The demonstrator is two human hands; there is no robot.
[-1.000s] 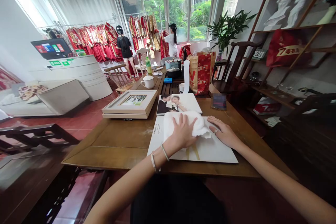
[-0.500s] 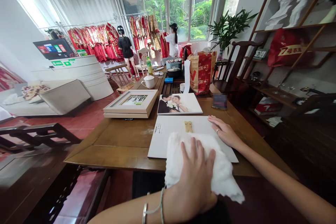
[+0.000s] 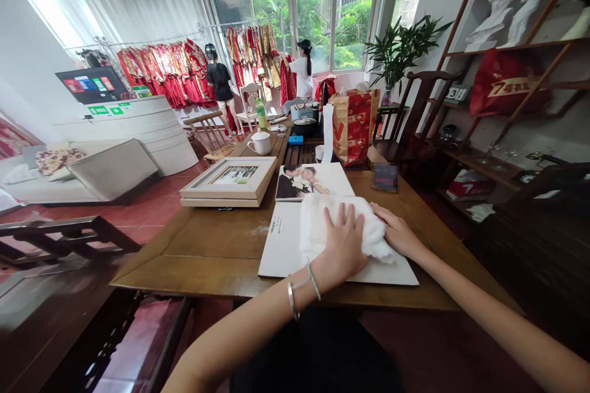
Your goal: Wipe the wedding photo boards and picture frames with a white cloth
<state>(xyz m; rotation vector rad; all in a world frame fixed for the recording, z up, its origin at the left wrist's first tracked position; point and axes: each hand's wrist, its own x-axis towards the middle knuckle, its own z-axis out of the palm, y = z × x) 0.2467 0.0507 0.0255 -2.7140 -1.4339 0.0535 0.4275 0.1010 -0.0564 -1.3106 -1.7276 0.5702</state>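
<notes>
A white cloth [image 3: 318, 221] lies over the middle of a white photo panel [image 3: 276, 258] with small print near its left edge. My left hand [image 3: 346, 236] rests palm down on the cloth, fingers spread, with bracelets at the wrist. At the panel's right edge is my right hand [image 3: 394, 227], its fingers stretched out beside the cloth and partly hidden by it. Just beyond is a second panel with a printed picture of a couple [image 3: 318, 181]. Stacked pale wooden photo frames [image 3: 230, 181] sit to its left.
The wooden table [image 3: 184, 258] also bears a white lidded mug [image 3: 261, 142], a blue box [image 3: 295, 140], a red-and-tan paper bag [image 3: 357, 129] and a small dark block [image 3: 385, 178]. Two people stand by clothes racks at the back. A shelf unit rises at right.
My left hand has slid the cloth forward from the panel's near edge to its middle, covering the small tan bone-shaped piece. My right hand stays at the right edge.
</notes>
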